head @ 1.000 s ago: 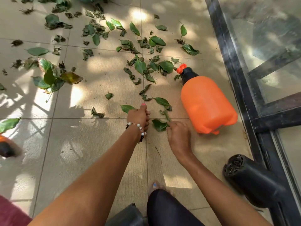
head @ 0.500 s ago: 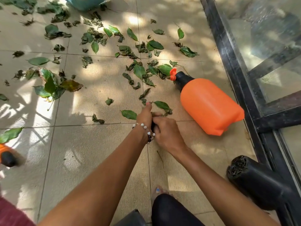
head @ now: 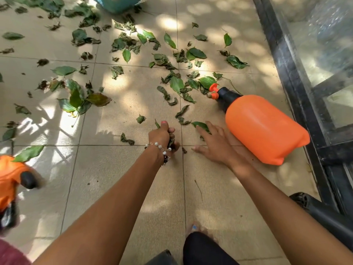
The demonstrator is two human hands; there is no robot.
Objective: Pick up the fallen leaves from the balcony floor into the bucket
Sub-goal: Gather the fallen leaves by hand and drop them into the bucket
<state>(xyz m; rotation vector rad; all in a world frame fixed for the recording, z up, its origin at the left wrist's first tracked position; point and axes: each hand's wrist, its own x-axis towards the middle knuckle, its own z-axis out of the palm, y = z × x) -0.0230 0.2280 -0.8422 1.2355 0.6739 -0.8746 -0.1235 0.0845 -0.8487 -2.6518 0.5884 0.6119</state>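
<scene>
Clutching a wad of leaves (head: 171,139) in the left hand (head: 162,135), right hand (head: 214,144) spread flat, fingers on a green leaf (head: 200,124)

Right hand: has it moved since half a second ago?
Yes. The right hand has left the left hand and spread open, reaching right toward the orange sprayer, fingertips on a green leaf.

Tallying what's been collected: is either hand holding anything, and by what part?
Left hand grips a bunch of leaves in its fist. Right hand holds nothing, fingers spread.
</scene>
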